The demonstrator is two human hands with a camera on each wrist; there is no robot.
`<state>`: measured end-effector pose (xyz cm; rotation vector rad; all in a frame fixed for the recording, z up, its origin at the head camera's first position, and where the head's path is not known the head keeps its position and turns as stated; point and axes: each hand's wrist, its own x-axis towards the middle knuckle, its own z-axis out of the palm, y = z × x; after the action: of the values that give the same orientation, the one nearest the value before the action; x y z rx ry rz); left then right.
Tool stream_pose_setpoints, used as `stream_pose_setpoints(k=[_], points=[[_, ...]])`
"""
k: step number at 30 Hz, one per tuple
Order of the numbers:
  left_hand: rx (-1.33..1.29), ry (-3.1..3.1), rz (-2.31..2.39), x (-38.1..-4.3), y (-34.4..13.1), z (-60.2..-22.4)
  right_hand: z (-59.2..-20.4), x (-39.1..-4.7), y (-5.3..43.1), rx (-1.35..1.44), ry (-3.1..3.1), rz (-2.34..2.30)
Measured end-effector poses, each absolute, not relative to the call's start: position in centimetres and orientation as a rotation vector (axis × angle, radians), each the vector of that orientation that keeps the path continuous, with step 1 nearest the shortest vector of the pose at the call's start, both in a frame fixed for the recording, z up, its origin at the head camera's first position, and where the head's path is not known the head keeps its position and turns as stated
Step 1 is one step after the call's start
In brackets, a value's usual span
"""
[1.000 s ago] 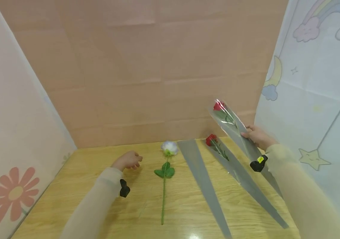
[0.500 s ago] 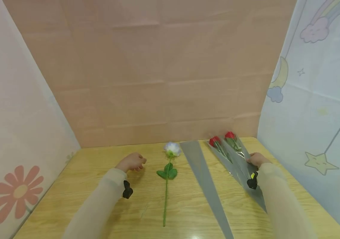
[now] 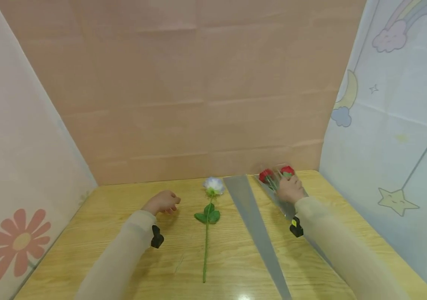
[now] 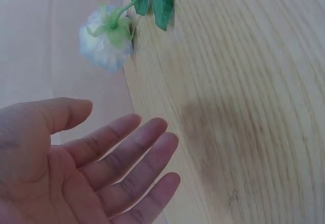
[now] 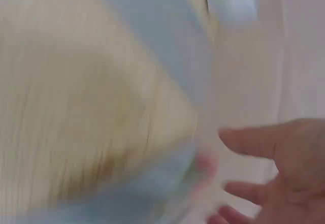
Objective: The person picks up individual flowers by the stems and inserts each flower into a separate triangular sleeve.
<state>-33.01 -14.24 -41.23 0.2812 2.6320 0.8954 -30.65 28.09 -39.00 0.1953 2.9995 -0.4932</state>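
My left hand [image 3: 162, 202] hovers over the table left of a white-blue artificial flower [image 3: 213, 186], its fingers loosely bent around nothing in the left wrist view. The flower lies with its green stem [image 3: 206, 250] pointing toward me. To its right is a long tapered grey wrapping sleeve [image 3: 252, 221], flat on the table. My right hand [image 3: 290, 189] is over two red roses in clear-and-grey sleeves, the left rose [image 3: 265, 175] and the right rose [image 3: 287, 170]. Thumb and fingers [image 5: 246, 189] stand apart with nothing between them. The hand and forearm hide much of both sleeves.
The wooden table [image 3: 176, 266] meets a tan backdrop [image 3: 168, 91] at its far edge. Printed cloth walls close both sides, a pink flower on the left [image 3: 18, 241] and a star on the right [image 3: 397, 201]. Each wrist wears a black camera.
My right hand lowered the second wrapped rose beside the first, let go of it, and moved left over both sleeves. My left hand has stayed nearly in place.
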Motion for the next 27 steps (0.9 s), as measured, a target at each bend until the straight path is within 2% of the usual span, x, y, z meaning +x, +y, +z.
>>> stream_pose_setpoints(k=[4, 8, 12, 18, 22, 27], points=[[0.296, 2.65, 0.887, -32.9, -14.2, -41.2, -40.6, -31.0, 23.1, -0.035, 2.895, -0.376], [0.326, 2.652, 0.89, -32.8, -13.9, -41.2, -42.2, -31.3, 20.8, -0.033, 2.877, -0.274], [0.325, 2.656, 0.903, -32.5, -13.7, -41.1, -42.7, -32.1, 20.4, 0.011, 2.926, -0.262], [0.332, 2.619, 0.977, -32.4, -13.0, -42.0, -43.1, -33.1, 22.3, 0.051, 2.771, -0.603], [0.437, 2.511, 1.079, -32.0, -11.7, -42.3, -41.4, -32.5, 23.1, -0.058, 2.784, -0.837], [0.651, 2.226, 1.25, -31.6, -8.7, -41.9, -36.9, -31.4, 21.6, -0.33, 2.845, -1.069]])
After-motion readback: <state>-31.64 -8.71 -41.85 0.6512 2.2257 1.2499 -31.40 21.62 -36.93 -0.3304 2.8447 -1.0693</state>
